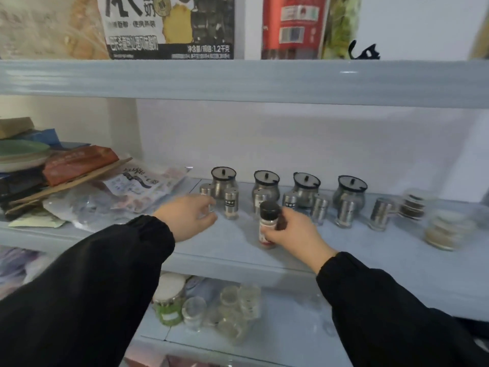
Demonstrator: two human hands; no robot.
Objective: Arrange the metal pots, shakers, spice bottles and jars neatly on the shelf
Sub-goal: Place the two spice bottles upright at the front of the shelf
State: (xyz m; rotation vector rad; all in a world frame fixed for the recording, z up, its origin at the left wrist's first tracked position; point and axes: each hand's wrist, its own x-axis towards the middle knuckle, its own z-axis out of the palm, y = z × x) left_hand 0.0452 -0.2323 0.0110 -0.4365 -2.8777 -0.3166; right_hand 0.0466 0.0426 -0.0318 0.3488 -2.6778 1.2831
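Observation:
Several metal pots with dark-rimmed lids, such as the leftmost pot, stand in a row at the back of the middle shelf. In front of them stands a row of metal shakers, one labelled shaker among them. My right hand is shut on a spice bottle with a black cap and red label, upright on the shelf in front of the shakers. My left hand reaches to the leftmost shaker, fingers curled around its lower part. Glass jars stand blurred at the right.
Bags, boxes and plates are piled on the shelf's left part. The shelf below holds a green jar and several clear jars. Packages stand on the top shelf.

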